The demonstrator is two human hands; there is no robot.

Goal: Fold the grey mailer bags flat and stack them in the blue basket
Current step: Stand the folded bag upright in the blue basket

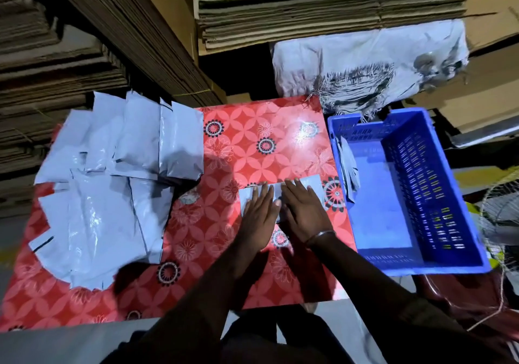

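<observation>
Both hands lie palm-down, fingers spread flat, no grip closed on anything: the left hand point(259, 209) and right hand point(304, 209) press side by side on a folded grey mailer bag point(313, 185) on the red flowered tabletop point(238, 139). Loose grey mailer bags point(112, 172) pile at left; the blue basket point(421, 195) sits just right, holding one bag point(349, 172).

Bare red tablecloth point(252, 139) separates mailer pile point(112, 181) from basket point(421, 195)

Materials and finishes on the table

Grey mailer bags point(112, 184): glossy, crinkled plastic film. Tablecloth point(252, 144): shiny, smooth, red floral print. Blue basket point(421, 195): moulded perforated plastic. Stacked cardboard point(323, 10): matt, corrugated.
</observation>
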